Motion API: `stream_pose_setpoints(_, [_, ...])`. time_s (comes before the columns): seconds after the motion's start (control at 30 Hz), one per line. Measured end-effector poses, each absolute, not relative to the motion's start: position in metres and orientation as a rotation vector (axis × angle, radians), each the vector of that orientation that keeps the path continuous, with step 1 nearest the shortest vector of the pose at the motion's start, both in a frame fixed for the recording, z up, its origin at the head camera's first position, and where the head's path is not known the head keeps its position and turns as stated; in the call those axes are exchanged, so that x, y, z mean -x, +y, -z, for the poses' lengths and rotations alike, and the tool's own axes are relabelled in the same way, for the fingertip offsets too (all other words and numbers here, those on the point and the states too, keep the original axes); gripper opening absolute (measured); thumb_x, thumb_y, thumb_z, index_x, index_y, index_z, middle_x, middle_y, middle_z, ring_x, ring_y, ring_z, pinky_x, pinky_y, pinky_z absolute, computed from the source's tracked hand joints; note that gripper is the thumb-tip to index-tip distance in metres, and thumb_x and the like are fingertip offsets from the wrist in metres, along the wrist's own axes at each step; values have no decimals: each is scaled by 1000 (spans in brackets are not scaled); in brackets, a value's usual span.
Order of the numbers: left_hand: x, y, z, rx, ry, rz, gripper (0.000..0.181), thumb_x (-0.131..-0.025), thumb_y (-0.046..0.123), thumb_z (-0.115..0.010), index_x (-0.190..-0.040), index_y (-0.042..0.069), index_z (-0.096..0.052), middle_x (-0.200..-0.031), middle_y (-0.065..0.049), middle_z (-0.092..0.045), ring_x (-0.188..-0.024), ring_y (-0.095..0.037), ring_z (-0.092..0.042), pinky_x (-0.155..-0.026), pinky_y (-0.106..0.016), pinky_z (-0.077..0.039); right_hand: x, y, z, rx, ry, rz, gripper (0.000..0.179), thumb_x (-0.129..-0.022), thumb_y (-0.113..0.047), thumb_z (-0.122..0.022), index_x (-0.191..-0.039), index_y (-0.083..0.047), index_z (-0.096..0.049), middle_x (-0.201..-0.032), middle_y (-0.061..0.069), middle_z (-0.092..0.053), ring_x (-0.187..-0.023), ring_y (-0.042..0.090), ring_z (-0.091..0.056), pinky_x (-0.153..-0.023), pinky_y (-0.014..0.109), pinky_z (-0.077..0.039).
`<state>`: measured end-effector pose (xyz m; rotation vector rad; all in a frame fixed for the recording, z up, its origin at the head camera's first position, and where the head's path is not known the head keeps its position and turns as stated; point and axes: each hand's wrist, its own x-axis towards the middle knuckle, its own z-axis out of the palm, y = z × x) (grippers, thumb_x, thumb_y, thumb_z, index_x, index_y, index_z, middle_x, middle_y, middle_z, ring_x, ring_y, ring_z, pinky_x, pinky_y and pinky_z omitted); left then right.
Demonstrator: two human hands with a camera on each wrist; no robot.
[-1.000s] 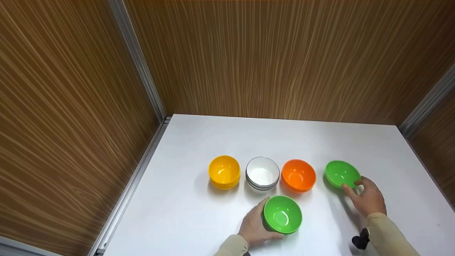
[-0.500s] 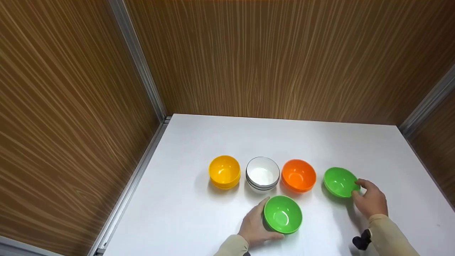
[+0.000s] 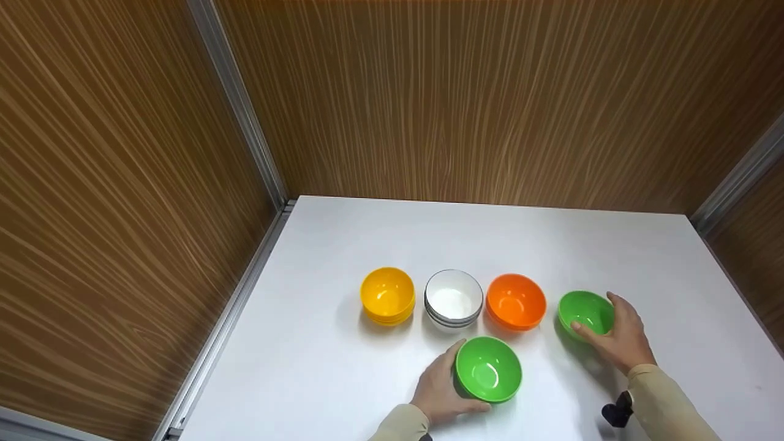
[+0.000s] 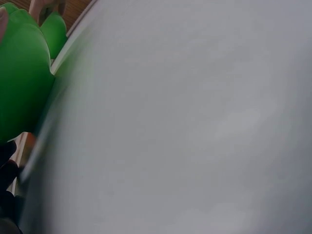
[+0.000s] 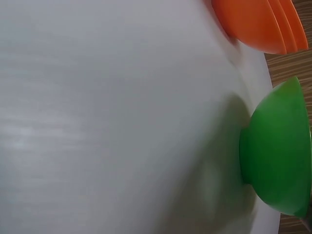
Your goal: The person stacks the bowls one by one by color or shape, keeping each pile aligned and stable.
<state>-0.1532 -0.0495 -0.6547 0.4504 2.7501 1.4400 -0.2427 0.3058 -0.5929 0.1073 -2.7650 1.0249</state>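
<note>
In the head view my left hand (image 3: pixel 440 387) grips a green bowl (image 3: pixel 488 369) from its left side, thumb along the near side and fingers at the far rim. That bowl's green outer wall (image 4: pixel 22 78) fills the left edge of the left wrist view. Further right, my right hand (image 3: pixel 621 337) spans a second green bowl (image 3: pixel 586 309), thumb at the near-left rim and fingers at the far right side. The right wrist view shows this bowl's side (image 5: pixel 278 146) upright close over the table, with most of the hand out of frame.
A row holds stacked yellow bowls (image 3: pixel 387 297), stacked white bowls (image 3: pixel 453 297) with dark rims and stacked orange bowls (image 3: pixel 515 302). They stand on a white table (image 3: pixel 294 367). Wood-grain panels (image 3: pixel 429 104) wall the back and sides.
The right green bowl has come nearer to me and slightly left. My right hand has shifted its hold from the bowl's right edge to across its near side. The left hand stays put.
</note>
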Motion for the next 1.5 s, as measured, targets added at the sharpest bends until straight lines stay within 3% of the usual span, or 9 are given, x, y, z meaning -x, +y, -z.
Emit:
stream_pose_setpoints(0.23, [153, -49, 654, -446, 2741, -1438, 120, -54, 65, -83, -151, 20, -27, -144, 9, -44, -129, -12, -44, -110, -41, -36, 246, 300, 597, -128, -2815, -987, 117, -73, -48, -81, -149, 7, -11, -148, 38, -16, -128, 58, -23, -97, 77, -23])
stream_pose_setpoints(0.7, [152, -50, 652, -405, 2731, -1421, 121, -53, 64, -84, -151, 21, -27, -144, 9, -44, -130, -11, -43, -111, -40, -35, 247, 299, 599, -104, -2870, -951, 124, -68, -52, -82, -151, 3, -8, -145, 39, -20, -126, 58, -25, -95, 77, -26])
stream_pose_setpoints(1.03, [153, -49, 651, -409, 2729, -1404, 122, -54, 66, -83, -151, 21, -26, -146, 9, -42, -130, -12, -42, -111, -40, -35, 242, 300, 592, -98, -2792, -955, 121, -69, -49, -83, -151, 2, -11, -142, 39, -26, -123, 57, -29, -93, 76, -29])
stream_pose_setpoints(1.5, [155, -51, 646, -389, 2631, -1426, 127, -54, 63, -84, -154, 18, -20, -149, 3, -37, -134, -17, -39, -111, -45, -33, 233, 285, 546, -213, -2640, -984, 118, -64, -40, -89, -153, -9, -19, -146, 30, -30, -125, 52, -33, -89, 78, -31])
